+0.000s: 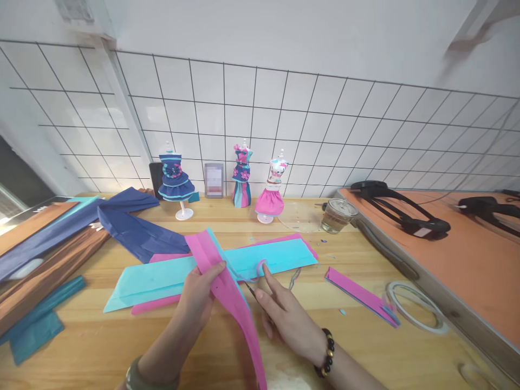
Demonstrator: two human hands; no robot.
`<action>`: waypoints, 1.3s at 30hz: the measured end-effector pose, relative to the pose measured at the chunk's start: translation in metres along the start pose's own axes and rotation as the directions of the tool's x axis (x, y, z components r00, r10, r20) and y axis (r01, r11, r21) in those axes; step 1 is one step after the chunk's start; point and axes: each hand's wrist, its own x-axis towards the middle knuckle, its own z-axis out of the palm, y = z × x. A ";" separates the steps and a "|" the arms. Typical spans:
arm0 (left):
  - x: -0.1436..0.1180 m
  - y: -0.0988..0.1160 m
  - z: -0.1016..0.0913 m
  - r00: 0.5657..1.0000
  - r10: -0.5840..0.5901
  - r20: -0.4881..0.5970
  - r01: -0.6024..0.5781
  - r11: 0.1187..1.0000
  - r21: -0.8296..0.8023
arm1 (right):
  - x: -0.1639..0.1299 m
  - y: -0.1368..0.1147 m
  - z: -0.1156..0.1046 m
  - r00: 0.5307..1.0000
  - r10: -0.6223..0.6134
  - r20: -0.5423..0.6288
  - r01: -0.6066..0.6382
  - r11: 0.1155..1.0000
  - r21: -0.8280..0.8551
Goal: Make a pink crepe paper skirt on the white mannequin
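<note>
"What was hidden around the hands?"

"The right hand (288, 319) covered most of a thin dark tool (251, 290), so its kind could not be told. Some fingers of the left hand (197, 292) were out of sight behind the pink strip (238, 303)."

"What did the edges cut off?"

"The bottom edge cut off the strip's lower end and both forearms (355, 374). The left edge cropped the brown cloth (49, 265); the right edge, the farther black headset (483, 210)."

"Anything unclear?"

"Writing on the upright panel (214, 180) was too blurred to read. The blue dress (176, 184) partly hid a dark slab (155, 179). Some scraps (343, 312) were too small to identify."
</note>
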 end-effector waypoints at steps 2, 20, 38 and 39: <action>0.004 0.004 -0.003 1.000 0.012 -0.024 -0.012 1.000 -0.012 | 0.001 -0.002 -0.009 0.997 0.041 0.059 -0.042 0.999 0.015; -0.014 -0.005 0.008 0.972 -0.072 0.223 0.052 0.994 0.096 | 0.008 0.004 -0.009 0.997 0.028 0.072 -0.038 0.990 0.138; -0.016 -0.024 0.012 0.959 -0.089 0.271 0.048 0.987 0.154 | 0.006 0.007 -0.001 1.000 0.016 0.004 -0.016 0.999 0.050; -0.018 -0.024 0.013 0.957 -0.087 0.277 0.044 0.986 0.158 | 0.005 0.006 0.000 1.000 0.011 -0.011 -0.011 1.000 0.024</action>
